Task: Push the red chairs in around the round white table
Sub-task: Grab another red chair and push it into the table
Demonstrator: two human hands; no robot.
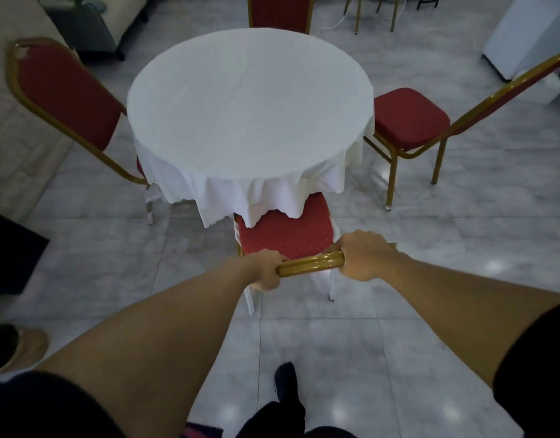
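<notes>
Left hand [266, 269] wrapped tight around the gold top bar [310, 263] of the near chair [285, 235]. Right hand [362, 256] wrapped tight around the same bar, at its other end. Both arms out straight. Near chair's red seat partly under the white cloth [266, 197] hanging from the round tabletop [250, 102]. Left chair [67, 96] close against the tabletop, seat hidden under the cloth. Right chair [411, 118] beside the tabletop, seat mostly out in the open, only its near corner at the edge. Far chair [280, 12] behind the tabletop, only its back showing. Shiny gray floor [430, 248] all around. One dark shoe [286, 384] down below.
</notes>
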